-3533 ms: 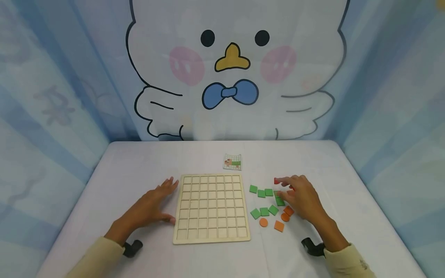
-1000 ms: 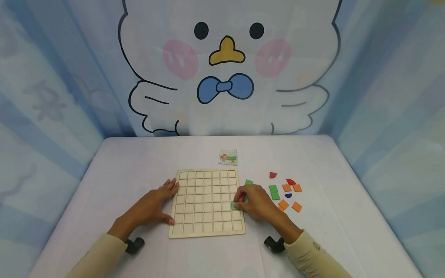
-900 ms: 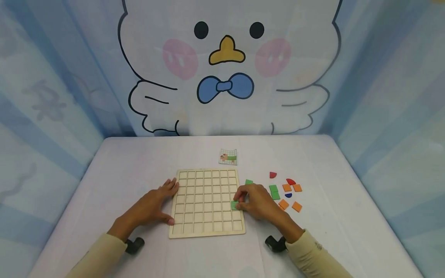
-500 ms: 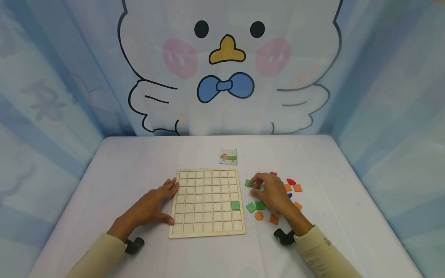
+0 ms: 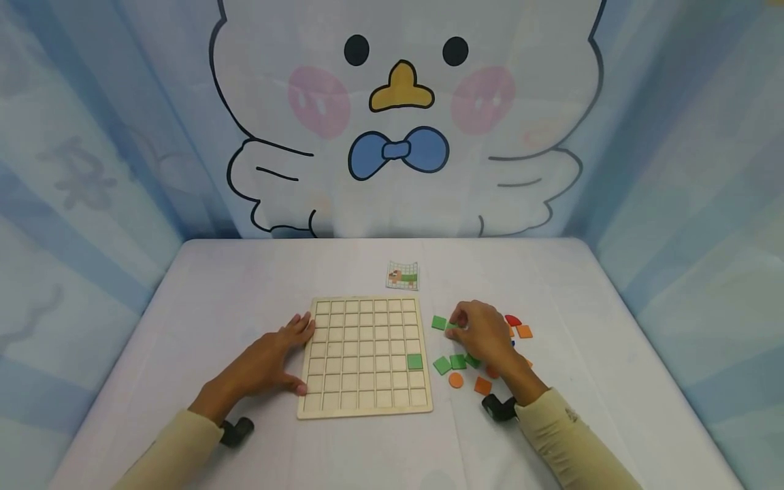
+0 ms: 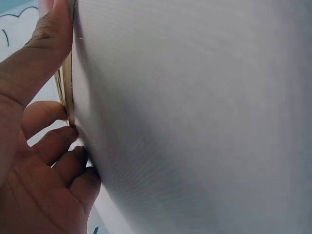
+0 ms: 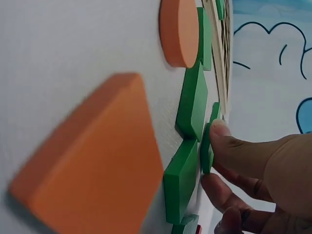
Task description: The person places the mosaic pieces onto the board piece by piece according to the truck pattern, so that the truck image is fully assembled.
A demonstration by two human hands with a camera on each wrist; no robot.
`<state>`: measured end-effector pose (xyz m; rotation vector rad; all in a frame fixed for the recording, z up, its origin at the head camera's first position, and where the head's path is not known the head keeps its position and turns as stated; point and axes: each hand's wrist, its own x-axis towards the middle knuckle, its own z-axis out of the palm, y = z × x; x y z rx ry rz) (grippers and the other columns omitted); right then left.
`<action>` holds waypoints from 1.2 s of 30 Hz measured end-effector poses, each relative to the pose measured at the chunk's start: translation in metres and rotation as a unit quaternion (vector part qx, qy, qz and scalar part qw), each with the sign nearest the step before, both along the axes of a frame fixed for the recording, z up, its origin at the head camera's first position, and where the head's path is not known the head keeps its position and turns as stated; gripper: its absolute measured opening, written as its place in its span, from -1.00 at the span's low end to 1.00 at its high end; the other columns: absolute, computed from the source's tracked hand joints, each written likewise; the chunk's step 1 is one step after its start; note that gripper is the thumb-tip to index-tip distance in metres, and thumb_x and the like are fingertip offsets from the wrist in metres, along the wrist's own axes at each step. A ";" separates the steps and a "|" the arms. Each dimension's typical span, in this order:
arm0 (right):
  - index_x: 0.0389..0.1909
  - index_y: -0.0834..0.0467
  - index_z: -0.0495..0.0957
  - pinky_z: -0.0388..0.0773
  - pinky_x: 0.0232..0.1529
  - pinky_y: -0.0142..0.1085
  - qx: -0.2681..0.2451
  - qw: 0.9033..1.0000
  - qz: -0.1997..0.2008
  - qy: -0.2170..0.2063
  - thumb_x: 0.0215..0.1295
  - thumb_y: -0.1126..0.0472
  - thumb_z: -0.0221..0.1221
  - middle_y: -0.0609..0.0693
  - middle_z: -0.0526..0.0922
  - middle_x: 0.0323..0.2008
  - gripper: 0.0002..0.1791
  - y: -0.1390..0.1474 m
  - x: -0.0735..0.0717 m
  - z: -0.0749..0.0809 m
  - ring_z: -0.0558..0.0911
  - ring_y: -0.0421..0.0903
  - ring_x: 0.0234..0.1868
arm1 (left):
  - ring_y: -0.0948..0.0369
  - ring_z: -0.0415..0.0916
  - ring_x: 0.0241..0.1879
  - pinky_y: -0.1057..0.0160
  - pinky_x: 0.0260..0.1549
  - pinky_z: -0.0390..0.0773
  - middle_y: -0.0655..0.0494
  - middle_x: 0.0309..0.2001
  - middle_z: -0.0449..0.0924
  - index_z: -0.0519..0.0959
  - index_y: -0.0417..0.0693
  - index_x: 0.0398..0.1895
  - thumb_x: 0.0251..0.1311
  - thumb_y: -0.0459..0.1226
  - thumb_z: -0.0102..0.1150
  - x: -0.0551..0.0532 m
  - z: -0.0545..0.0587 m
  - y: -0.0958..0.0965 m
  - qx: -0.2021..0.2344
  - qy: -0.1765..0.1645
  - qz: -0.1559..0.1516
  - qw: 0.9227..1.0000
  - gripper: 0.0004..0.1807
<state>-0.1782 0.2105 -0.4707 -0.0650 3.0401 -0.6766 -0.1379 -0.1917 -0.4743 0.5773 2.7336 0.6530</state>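
Note:
A wooden grid board (image 5: 364, 414) lies on the table, with a green square tile (image 5: 414, 362) in a right-column cell. My left hand (image 5: 263, 367) rests at the board's left edge, thumb and fingers spread; in the left wrist view its fingertips touch the board's edge (image 6: 68, 92). To the right of the board, my right hand (image 5: 486, 333) pinches another green tile (image 7: 206, 151) between thumb and finger, low over the table. Several green tiles (image 5: 458, 362) lie just below that hand, and one more green tile (image 5: 438, 322) to its left.
Orange round pieces (image 5: 456, 380) and orange squares (image 5: 482, 386) lie near the right wrist, some partly hidden by the arm. A red curved piece (image 5: 513, 320) lies beyond the hand. Behind the board sits a small picture card (image 5: 402, 276). A printed curtain (image 5: 401, 204) hangs behind the table.
My right hand moved from the loose pieces to the board, let go of a green tile in a cell, then went back right and took hold of another. The left hand stayed at the board.

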 end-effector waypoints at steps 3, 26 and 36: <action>-0.27 0.07 0.68 0.42 -0.40 -0.31 0.002 1.000 -0.001 -0.010 0.17 0.07 0.58 -0.03 0.62 -0.41 -0.72 0.001 0.001 0.002 0.54 -0.09 -0.36 | -0.25 -0.01 0.68 -0.39 0.52 0.22 -0.18 0.71 0.00 0.14 -0.18 0.68 -0.21 0.05 0.72 0.000 0.001 0.000 0.001 0.001 -0.002 1.000 0.37; -0.38 -0.01 0.65 0.43 -0.36 -0.33 -0.151 0.985 0.063 -0.059 0.20 0.21 0.55 -0.09 0.63 -0.43 -0.78 -0.024 0.008 0.006 0.52 -0.12 -0.37 | -0.23 -0.05 0.69 -0.37 0.54 0.20 -0.15 0.72 -0.03 0.11 -0.15 0.69 -0.19 0.03 0.72 0.000 -0.002 -0.002 0.002 -0.003 0.005 1.000 0.38; -0.39 -0.05 0.64 0.44 -0.16 -0.24 -0.124 0.988 0.083 -0.034 0.22 0.21 0.53 -0.16 0.62 -0.45 -0.78 -0.047 0.010 0.002 0.53 -0.16 -0.31 | -0.22 -0.04 0.69 -0.36 0.54 0.22 -0.14 0.72 -0.01 0.12 -0.15 0.68 -0.20 0.01 0.73 0.001 -0.003 -0.002 0.002 0.003 0.009 1.000 0.37</action>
